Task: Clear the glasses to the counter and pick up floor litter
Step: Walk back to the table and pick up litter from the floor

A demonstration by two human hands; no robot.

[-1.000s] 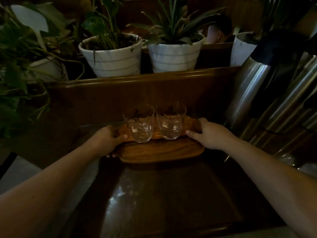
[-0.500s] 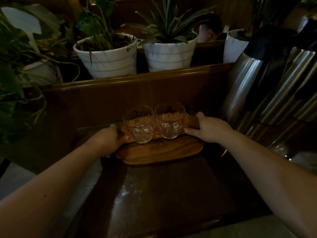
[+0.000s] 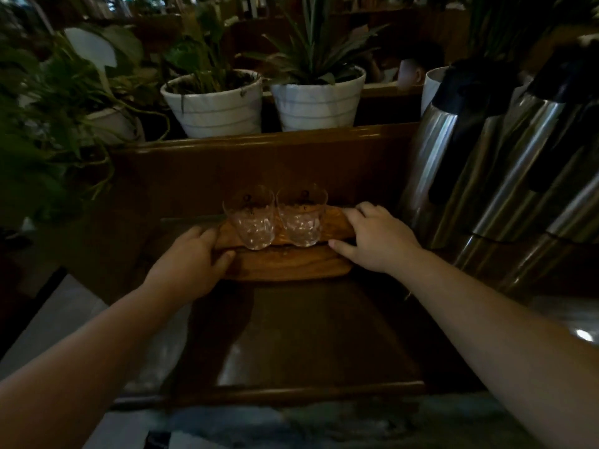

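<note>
Two clear glasses, the left glass (image 3: 251,220) and the right glass (image 3: 300,217), stand side by side on a wooden tray (image 3: 285,262). The tray rests on a dark glossy counter (image 3: 291,345), close to its raised wooden back wall. My left hand (image 3: 191,264) grips the tray's left end, thumb on top. My right hand (image 3: 377,238) holds the right end, fingers over the far rim and thumb on the near side. Both glasses look empty.
Tall steel thermos jugs (image 3: 470,163) stand right beside the tray on the right. White plant pots (image 3: 215,105) (image 3: 319,100) sit on the ledge behind the back wall, leafy plants (image 3: 48,124) on the left. A person's head (image 3: 411,71) shows beyond the ledge.
The tray with both glasses has gone a little farther back toward the wall, both hands still on its ends. My view has shifted slightly.
</note>
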